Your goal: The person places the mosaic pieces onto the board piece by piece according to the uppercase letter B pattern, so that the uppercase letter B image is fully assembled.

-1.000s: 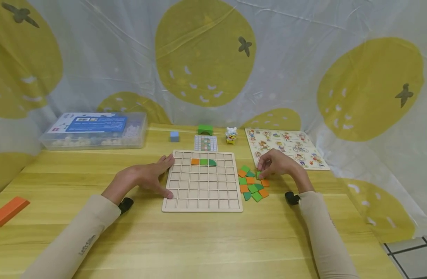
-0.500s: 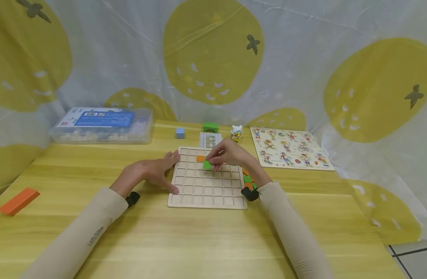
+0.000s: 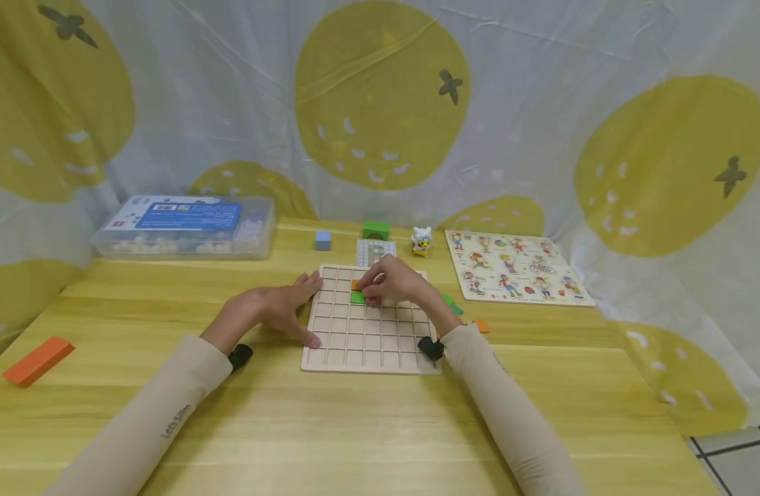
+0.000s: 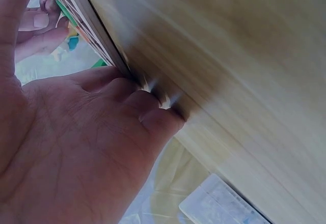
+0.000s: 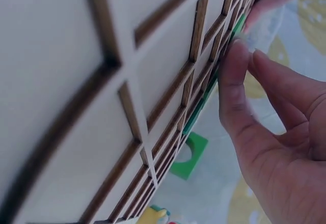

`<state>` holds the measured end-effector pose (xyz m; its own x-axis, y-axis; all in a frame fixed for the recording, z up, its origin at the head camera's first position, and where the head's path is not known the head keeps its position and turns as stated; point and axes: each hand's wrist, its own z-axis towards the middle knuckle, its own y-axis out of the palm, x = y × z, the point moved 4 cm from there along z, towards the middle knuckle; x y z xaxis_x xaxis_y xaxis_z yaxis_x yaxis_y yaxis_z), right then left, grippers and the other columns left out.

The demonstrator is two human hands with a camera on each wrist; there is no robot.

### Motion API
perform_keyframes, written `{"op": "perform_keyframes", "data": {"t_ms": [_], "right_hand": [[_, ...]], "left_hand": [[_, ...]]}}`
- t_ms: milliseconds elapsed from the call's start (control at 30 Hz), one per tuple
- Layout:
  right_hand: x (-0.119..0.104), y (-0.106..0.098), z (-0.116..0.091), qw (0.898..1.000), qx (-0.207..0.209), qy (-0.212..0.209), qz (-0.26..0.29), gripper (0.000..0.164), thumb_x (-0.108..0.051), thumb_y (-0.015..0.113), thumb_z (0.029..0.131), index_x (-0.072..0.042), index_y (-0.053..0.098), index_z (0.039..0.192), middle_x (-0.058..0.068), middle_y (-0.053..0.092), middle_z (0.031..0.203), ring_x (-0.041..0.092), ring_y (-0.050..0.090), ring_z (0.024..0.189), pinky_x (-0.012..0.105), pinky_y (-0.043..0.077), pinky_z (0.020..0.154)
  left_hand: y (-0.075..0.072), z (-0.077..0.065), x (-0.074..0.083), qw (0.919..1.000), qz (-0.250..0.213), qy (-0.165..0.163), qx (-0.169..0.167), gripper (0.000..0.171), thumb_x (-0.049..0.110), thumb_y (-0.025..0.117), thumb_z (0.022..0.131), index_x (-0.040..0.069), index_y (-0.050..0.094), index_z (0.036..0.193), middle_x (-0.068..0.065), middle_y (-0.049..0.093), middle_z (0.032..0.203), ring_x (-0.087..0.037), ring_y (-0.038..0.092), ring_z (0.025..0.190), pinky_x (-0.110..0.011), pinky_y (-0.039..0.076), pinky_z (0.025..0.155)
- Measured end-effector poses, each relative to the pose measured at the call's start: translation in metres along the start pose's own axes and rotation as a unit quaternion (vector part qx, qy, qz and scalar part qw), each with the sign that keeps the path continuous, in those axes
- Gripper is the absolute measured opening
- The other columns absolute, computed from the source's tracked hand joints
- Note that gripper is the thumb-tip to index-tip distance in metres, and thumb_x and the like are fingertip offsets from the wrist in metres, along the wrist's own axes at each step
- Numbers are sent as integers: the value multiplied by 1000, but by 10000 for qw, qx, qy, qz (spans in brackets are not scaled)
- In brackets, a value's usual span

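A wooden grid board lies in the middle of the table. My left hand spans its left edge, thumb on the near part of the frame and fingers at the far part. Over the upper rows, my right hand pinches a green square tile between thumb and fingertips. The tile is just below an orange tile set in the grid. The right hand covers the rest of that row in the head view. In the right wrist view, the thumb is right at the board's surface.
Loose green tiles and an orange tile lie right of the board, partly behind the right arm. Behind it are a pattern card, green block, blue cube and figurine. A plastic case stands back left.
My right hand has gone from the loose tiles leftward to the grid, bringing a green tile, then a little further left. My left hand stays on the board's edge.
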<state>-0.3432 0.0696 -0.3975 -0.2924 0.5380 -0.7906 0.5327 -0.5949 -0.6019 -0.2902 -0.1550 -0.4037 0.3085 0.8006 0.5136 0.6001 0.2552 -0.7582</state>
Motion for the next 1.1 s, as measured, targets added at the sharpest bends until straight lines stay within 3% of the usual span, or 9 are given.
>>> {"op": "perform_keyframes", "data": {"t_ms": [133,267,433,633,833,1000,1100], "right_hand": [[-1,-5,-7,9996,-97,-211,-131,20,1,70,103,8,79,120,20,80,103,27,80,84,34,64,83],[5,-24,-25,9987,-67,-471,-190,28,-2,68,106,8,74,131,22,78,116,35,78,95,42,63,89],[28,-61,-62,9970,142,-609,-465,30,-4,72,103,7,73,131,20,77,120,37,76,101,48,62,90],[66,-94,-97,9969,272,-328,-660,29,3,78,96,9,75,124,24,77,116,35,73,102,41,62,92],[85,-96,-101,9971,-66,-293,-695,28,4,84,91,8,78,118,21,78,110,25,70,89,32,59,84],[84,-89,-93,9957,-316,-575,-657,26,6,83,91,10,79,116,20,73,95,21,57,79,29,50,73],[84,-86,-92,9962,-312,-463,-665,23,6,83,91,9,80,113,17,71,89,22,53,76,27,46,70]], "left_hand": [[1,1,0,10000,-27,-26,-15,132,49,90,88,-3,2,171,-21,-11,180,-42,-9,166,-64,8,131],[0,-1,0,10000,-39,54,3,132,48,90,88,-4,1,171,-23,-11,179,-43,-9,166,-64,8,131],[0,-3,0,9999,-42,100,11,132,46,90,89,-6,0,170,-25,-11,178,-44,-8,165,-63,10,131],[2,1,2,9999,-83,139,12,132,46,90,88,-6,1,170,-24,-11,179,-43,-9,165,-62,9,131],[2,1,3,9998,-160,104,1,133,44,91,87,-6,0,170,-24,-12,179,-43,-11,165,-62,7,131],[0,-1,4,9998,-197,75,12,133,44,91,88,-6,0,170,-24,-12,179,-43,-10,165,-63,9,131],[0,-2,4,9997,-220,60,13,132,44,91,88,-5,0,170,-23,-12,179,-43,-11,165,-62,8,131]]}}
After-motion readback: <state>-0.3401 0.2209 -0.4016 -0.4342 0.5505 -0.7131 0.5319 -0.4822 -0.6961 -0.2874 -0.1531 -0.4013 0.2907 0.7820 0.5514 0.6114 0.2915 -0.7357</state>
